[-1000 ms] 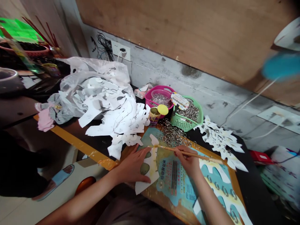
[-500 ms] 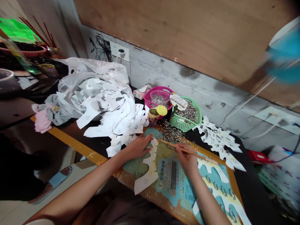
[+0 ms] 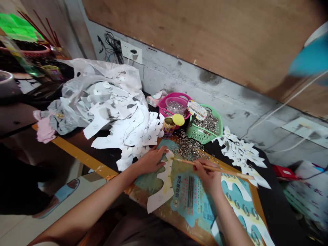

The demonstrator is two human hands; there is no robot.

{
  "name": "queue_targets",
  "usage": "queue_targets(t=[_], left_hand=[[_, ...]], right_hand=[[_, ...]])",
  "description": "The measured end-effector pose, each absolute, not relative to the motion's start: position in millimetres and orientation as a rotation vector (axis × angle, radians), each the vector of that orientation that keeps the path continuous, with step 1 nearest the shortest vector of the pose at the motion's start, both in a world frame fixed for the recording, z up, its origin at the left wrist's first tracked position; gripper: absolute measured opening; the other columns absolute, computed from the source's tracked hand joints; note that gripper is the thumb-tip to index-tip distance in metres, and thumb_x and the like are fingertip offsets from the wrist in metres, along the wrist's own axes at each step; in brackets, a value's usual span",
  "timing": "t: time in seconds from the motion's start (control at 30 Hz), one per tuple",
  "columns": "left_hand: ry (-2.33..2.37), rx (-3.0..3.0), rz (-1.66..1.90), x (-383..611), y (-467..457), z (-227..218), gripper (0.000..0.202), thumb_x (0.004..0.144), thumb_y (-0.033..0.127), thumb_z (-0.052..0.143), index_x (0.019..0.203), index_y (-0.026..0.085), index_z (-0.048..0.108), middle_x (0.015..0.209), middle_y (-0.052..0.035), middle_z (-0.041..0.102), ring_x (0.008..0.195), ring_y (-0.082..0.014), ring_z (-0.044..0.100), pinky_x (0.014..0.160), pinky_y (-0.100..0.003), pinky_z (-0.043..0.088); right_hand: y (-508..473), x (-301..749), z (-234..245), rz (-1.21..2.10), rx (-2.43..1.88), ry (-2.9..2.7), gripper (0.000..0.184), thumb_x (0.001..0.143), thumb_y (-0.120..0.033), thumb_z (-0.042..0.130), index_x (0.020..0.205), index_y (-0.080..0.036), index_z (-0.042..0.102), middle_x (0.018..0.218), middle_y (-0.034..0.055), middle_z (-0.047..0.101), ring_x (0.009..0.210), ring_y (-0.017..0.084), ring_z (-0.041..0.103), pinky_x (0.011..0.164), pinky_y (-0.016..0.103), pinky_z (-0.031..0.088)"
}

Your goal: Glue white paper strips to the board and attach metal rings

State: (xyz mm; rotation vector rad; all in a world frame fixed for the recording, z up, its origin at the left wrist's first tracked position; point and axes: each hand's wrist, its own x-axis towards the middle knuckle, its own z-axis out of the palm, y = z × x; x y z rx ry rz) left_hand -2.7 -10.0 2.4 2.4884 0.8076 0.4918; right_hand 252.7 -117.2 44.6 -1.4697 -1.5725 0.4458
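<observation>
A makeshift home workshop: bare concrete wall, plywood panelling, a bench heaped with paper cutouts and metal rings.

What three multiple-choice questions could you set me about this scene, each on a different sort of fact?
1. Where is the green plastic basket?
A) Beside the pink basket
B) On the floor
C) Under a hand

2. What colour is the slipper at the left?
A) Red
B) Light blue
C) Yellow

3. What is the person's right hand holding?
A) Scissors
B) Nothing
C) A thin wooden stick

Answers:
1. A: the two baskets sit side by side by the wall.
2. B: its strap shows pale blue.
3. C: the fingers close around the stick.
</observation>
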Motion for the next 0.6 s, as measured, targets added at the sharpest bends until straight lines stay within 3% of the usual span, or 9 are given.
queue_targets(t=[0.27,0.6], left_hand=[[0.805,2.487,0.493,-2,-10,1,0.046,0.088,0.022,0.056,0.127,0.023,0.032,0.134,-0.0098,0.062,0.124,-0.0286,0.058,0.111,-0.047,0.033],[0.820,2.481,0.516,-2,-12,-1,0.054,0.088,0.021,0.056,0.135,0.023,0.028,0.136,-0.0108,0.060,0.127,-0.0279,0.056,0.115,-0.047,0.031]], right_hand=[[-113,246,46,0.229,-1.453,-1.627,0.016,0.093,-0.031,0.059,0.088,-0.022,0.071,0.079,0.0056,0.071,0.067,0.019,0.066,0.061,0.031,0.053],[-121,259,35,0.439,-1.277,-1.856,0.020,0.093,-0.028,0.058,0.103,-0.024,0.074,0.103,0.0086,0.072,0.091,0.021,0.070,0.080,0.035,0.059]])
